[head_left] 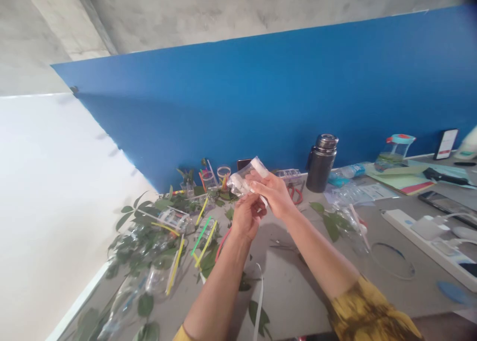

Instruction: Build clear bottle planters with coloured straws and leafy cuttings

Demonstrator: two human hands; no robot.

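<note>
The left hand and the right hand are raised together above the grey desk, near its far edge. Between them is a clear, ribbed plastic container, held tilted in the air, with a white band at its upper end. The right fingers are curled closed around the container's underside. The left fingers are also closed and lie just below the right hand, with the exact contact partly hidden. Toward the left edge of the desk lie glossy green leafy cuttings, mixed with clear plastic containers and flat yellow and green plastic strips. A dark metal vacuum flask stands upright at the far edge, just beyond red-handled scissors. Farther right, a white power strip lies diagonally near the right edge, and a clear spray bottle with a teal-and-red head stands at the far edge.
</note>
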